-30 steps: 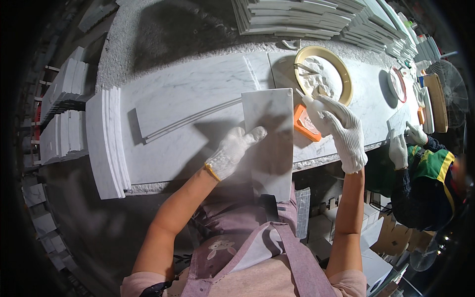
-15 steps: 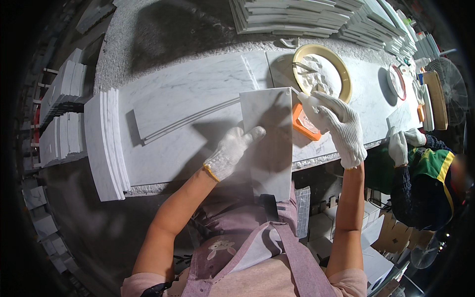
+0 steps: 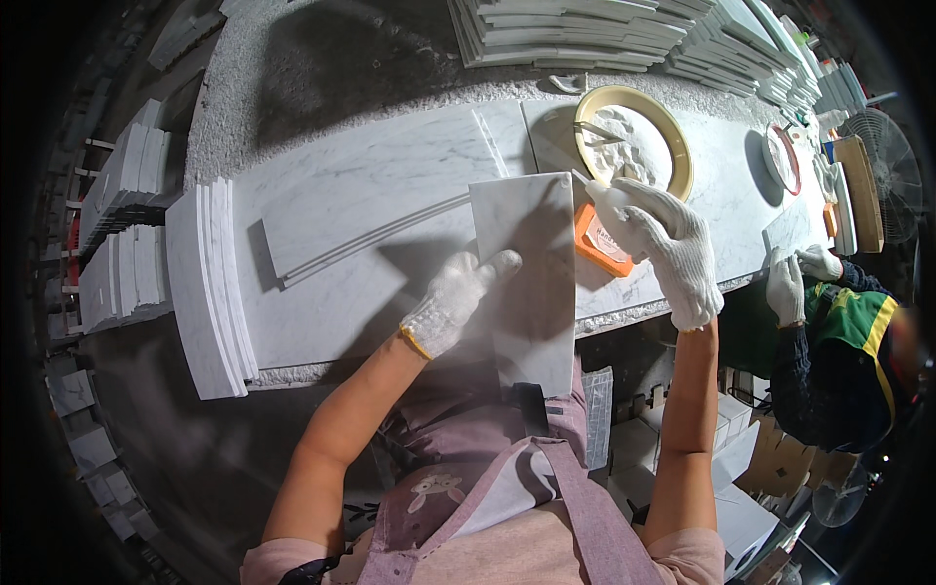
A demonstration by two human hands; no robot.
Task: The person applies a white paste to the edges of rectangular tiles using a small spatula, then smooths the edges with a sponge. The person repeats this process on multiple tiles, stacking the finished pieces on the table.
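Observation:
A white, grey-veined marble tile (image 3: pixel 531 292) lies in front of me, its near end overhanging the bench edge by my lap. My left hand (image 3: pixel 456 297), in a white knit glove, grips the tile's left side, thumb over the top face; the fingers underneath are partly hidden. In my gloved right hand (image 3: pixel 673 249) is a small white squeeze bottle (image 3: pixel 606 198), its thin nozzle at the tile's far right corner. Just right of the tile sits an orange box (image 3: pixel 602 244). Behind it stands a yellow-rimmed basin (image 3: pixel 685 146) with white material and a tool inside.
More marble tiles (image 3: pixel 341 229) lie left of my left hand, with a row of slabs (image 3: pixel 210 283) at the bench's left end. Stacked slabs (image 3: pixel 575 34) line the far side. A co-worker's gloved hands (image 3: pixel 785 288) are at the right, near a fan (image 3: pixel 882 171).
The bottle's nozzle has shifted slightly up and left, along the tile's right edge toward its far corner. My left hand and the tile stay nearly still.

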